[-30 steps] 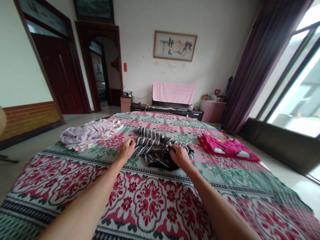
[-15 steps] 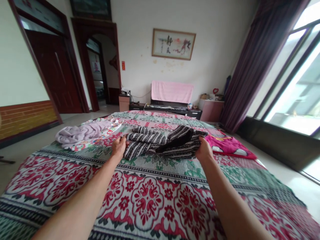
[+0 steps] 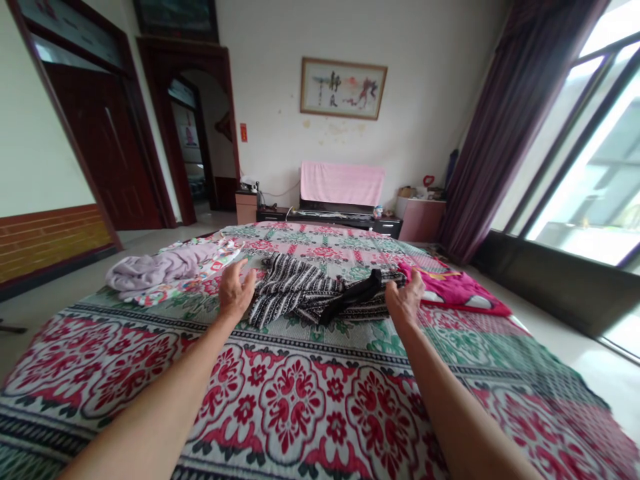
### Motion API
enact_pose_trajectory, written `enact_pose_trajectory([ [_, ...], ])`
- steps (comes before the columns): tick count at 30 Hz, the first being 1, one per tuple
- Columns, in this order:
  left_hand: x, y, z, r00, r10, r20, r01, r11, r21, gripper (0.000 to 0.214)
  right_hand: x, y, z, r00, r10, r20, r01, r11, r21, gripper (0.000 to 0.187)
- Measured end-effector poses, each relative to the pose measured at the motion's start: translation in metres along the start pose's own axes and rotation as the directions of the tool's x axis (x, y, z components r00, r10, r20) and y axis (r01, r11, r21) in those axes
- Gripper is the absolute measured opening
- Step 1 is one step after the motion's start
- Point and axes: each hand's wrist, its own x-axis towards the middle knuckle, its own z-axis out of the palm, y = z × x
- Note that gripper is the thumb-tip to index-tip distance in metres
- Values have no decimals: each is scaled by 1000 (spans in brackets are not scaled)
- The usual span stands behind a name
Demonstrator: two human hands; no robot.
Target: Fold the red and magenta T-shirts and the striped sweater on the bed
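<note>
A black-and-white striped garment (image 3: 307, 293) lies spread on a bed covered by a red, green and white floral bedspread (image 3: 300, 393). My left hand (image 3: 234, 291) hovers at the garment's left edge with its fingers spread and holds nothing. At the garment's right end, my right hand (image 3: 405, 299) has its fingers loosely apart and touches or nearly touches the cloth.
A lilac cloth (image 3: 150, 270) on a patterned piece lies at the bed's far left. A bright pink garment (image 3: 457, 290) lies at the right. Beyond the bed stand a low dark cabinet with a pink towel (image 3: 341, 183), a doorway at left and a curtained window at right.
Both hands gripped the bunched striped garment, lifted it and pulled it wide. Now it lies flatter on the bed and both hands have opened and let go.
</note>
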Motion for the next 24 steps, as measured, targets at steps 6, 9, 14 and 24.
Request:
enact_pose_trajectory([
  [6, -14, 0, 11, 788, 319, 526, -324, 942, -85, 56, -12, -30, 1, 760, -323, 564, 399, 917, -12, 42],
  [9, -18, -5, 15, 702, 291, 650, -349, 936, -42, 63, -16, -43, -3, 505, -246, 828, 499, 865, -48, 51],
  [14, -16, -2, 16, 715, 300, 632, -349, 936, -50, 35, -22, -51, -6, 314, -170, 934, 589, 806, -51, 85],
  [24, -10, 37, 0, 720, 72, 691, -281, 940, 194, 32, -39, -20, 16, 596, -217, 773, 573, 789, -221, 52],
])
